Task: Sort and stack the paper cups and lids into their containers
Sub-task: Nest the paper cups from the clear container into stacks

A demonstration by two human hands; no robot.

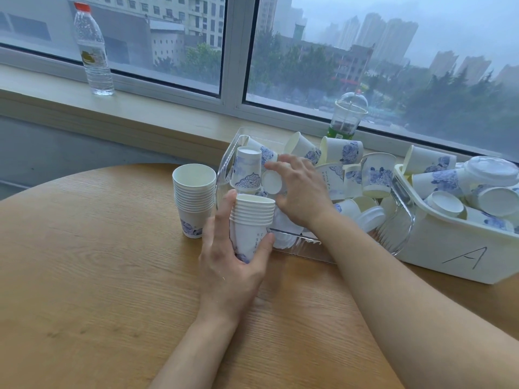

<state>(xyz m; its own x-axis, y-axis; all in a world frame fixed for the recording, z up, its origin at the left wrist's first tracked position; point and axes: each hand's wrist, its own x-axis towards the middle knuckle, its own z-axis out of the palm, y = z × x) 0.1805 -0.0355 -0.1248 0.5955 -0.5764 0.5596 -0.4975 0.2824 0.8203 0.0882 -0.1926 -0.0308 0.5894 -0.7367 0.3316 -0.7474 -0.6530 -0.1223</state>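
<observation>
Left hand (227, 265) grips a nested stack of cups (252, 220) upright, thumb and fingers curled round its lower part. Right hand (300, 189), just beyond and right of that stack, reaches into the clear bin (224, 169), fingers curled round a single cup (271, 182) lying on its side. A second stack (193, 197) stands left of the left hand.

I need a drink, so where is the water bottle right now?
The water bottle stands upright on the windowsill at the far left of the head view, against the window, well behind the table.
</observation>
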